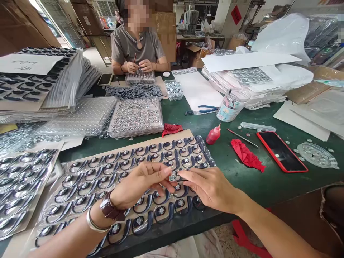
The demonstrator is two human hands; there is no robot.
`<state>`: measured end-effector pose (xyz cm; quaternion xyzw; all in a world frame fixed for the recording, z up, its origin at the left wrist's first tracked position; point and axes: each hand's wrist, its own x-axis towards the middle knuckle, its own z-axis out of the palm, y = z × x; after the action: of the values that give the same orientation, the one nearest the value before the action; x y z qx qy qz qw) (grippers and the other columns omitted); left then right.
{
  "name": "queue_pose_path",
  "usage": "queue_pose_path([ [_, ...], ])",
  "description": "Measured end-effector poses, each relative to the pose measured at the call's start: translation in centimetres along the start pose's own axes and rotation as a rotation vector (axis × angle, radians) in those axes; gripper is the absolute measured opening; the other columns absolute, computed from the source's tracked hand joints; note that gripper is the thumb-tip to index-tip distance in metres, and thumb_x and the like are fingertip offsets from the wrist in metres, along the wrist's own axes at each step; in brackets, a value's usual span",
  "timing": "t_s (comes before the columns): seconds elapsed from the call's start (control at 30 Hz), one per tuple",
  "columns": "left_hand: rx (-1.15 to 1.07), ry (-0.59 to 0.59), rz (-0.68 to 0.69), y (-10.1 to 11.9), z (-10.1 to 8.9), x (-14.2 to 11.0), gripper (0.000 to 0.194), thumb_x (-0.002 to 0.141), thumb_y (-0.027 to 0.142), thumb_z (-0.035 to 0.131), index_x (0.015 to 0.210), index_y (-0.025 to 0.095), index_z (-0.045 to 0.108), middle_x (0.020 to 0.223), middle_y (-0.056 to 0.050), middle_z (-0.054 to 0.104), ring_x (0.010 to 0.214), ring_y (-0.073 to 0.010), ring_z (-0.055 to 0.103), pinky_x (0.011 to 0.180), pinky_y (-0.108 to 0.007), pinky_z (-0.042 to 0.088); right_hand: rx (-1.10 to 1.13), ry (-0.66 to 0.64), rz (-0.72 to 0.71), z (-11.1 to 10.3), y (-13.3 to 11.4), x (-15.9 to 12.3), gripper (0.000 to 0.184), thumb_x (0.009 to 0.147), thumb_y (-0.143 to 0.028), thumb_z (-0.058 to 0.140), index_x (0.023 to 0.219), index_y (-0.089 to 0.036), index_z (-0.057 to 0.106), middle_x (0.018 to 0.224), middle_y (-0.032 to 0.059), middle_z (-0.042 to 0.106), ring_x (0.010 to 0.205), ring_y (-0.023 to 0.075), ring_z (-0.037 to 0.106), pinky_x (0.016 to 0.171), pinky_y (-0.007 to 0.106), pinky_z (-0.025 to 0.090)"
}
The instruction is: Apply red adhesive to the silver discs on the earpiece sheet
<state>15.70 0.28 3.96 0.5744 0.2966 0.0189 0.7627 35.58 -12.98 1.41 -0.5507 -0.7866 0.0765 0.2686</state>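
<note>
Between my two hands, just above a tray of dark hook-shaped parts (145,206), is a small round metallic part (173,175). My left hand (146,179) pinches it from the left with thumb and finger. From the right, my right hand (209,184) closes its fingertips on the same piece. Each dark hook in the tray has a curved tail, and most carry a round silvery disc. Fingers cover some of the hooks under my hands. A watch and a bangle are on my left wrist.
Across the green table (188,123) a co-worker (139,46) handles small parts. Stacked trays (135,116) stand behind my tray. To the right are a red squeeze bottle (213,135), a red cloth (247,156), a phone (282,152), a plastic jar (232,105) and pliers (206,108).
</note>
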Motion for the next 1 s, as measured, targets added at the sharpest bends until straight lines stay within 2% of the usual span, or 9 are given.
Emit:
queue_pose_path([
  [0.13,-0.124,0.04,0.062,-0.7,0.1,-0.6,0.038,0.082,0.051,0.068,0.094,0.015,0.063,0.091,-0.011,0.074,0.083,-0.0185,0.073,0.061,-0.021,0.056,0.124,0.043,0.076,0.3,-0.5,0.2,0.026,0.1,-0.022,0.045,0.126,-0.022,0.05,0.093,0.0023,0.073,0.074,0.0142,0.07,0.059,0.024,0.048],
  [0.23,-0.162,0.074,0.102,-0.9,0.3,-0.9,0.039,0.069,0.035,0.084,0.095,0.017,0.061,0.09,-0.006,0.074,0.083,-0.0153,0.072,0.066,-0.017,0.056,0.227,0.082,0.148,0.7,-1.1,0.4,0.028,0.1,-0.022,0.046,0.127,-0.023,0.049,0.102,0.003,0.074,0.085,0.0159,0.072,0.068,0.025,0.052],
  [0.33,-0.178,0.133,0.133,-0.9,0.8,-1.0,0.041,0.066,0.023,0.085,0.098,0.017,0.06,0.093,-0.005,0.074,0.083,-0.014,0.072,0.071,-0.019,0.058,0.305,0.106,0.238,1.0,-1.8,0.8,0.028,0.099,-0.021,0.045,0.127,-0.023,0.05,0.109,0.0044,0.072,0.09,0.0173,0.072,0.073,0.027,0.053],
  [0.47,-0.161,0.229,0.182,-1.3,1.1,-1.1,0.045,0.063,0.023,0.087,0.1,0.015,0.061,0.093,-0.007,0.074,0.085,-0.0189,0.073,0.077,-0.027,0.061,0.38,0.114,0.308,1.0,-2.6,1.3,0.027,0.099,-0.022,0.043,0.125,-0.023,0.052,0.113,0.0055,0.071,0.092,0.0182,0.071,0.076,0.028,0.053],
  [0.6,-0.136,0.323,0.21,-1.8,1.2,-1.2,0.035,0.071,0.03,0.082,0.097,0.016,0.063,0.084,-0.004,0.075,0.078,-0.0153,0.072,0.07,-0.021,0.059,0.443,0.088,0.329,0.9,-3.2,1.6,0.026,0.099,-0.023,0.044,0.124,-0.025,0.053,0.115,0.0042,0.069,0.097,0.0184,0.07,0.082,0.028,0.052],
  [0.7,-0.105,0.359,0.202,-1.9,1.0,-1.2,0.028,0.078,0.036,0.076,0.094,0.016,0.065,0.077,-0.003,0.074,0.074,-0.0139,0.072,0.063,-0.017,0.056,0.502,0.09,0.359,1.0,-3.3,1.6,0.025,0.098,-0.025,0.046,0.123,-0.024,0.052,0.1,0.0024,0.07,0.084,0.015,0.068,0.074,0.025,0.051],
  [0.8,-0.062,0.314,0.16,-1.6,0.7,-1.3,0.028,0.077,0.036,0.077,0.094,0.016,0.068,0.081,-0.005,0.075,0.076,-0.0152,0.072,0.063,-0.018,0.056,0.598,0.124,0.441,1.1,-3.0,1.6,0.034,0.096,-0.033,0.052,0.128,-0.023,0.048,0.071,-0.0032,0.058,0.058,0.0109,0.056,0.054,0.021,0.045],
  [0.87,-0.034,0.27,0.131,-1.4,0.6,-1.5,0.029,0.077,0.037,0.077,0.093,0.015,0.069,0.082,-0.006,0.075,0.075,-0.0161,0.072,0.064,-0.019,0.056,0.634,0.124,0.459,1.1,-2.6,1.8,0.038,0.092,-0.037,0.059,0.127,-0.023,0.05,0.067,-0.0049,0.054,0.054,0.0095,0.051,0.051,0.019,0.043],
  [1.0,0.013,0.24,0.109,-1.2,0.6,-1.7,0.028,0.078,0.04,0.075,0.092,0.016,0.069,0.08,-0.006,0.075,0.074,-0.0157,0.071,0.063,-0.02,0.056,0.562,0.092,0.355,1.2,-2.3,2.1,0.013,0.092,-0.031,0.06,0.088,-0.019,0.064,0.073,-0.0007,0.061,0.062,0.0102,0.055,0.055,0.02,0.043],
])
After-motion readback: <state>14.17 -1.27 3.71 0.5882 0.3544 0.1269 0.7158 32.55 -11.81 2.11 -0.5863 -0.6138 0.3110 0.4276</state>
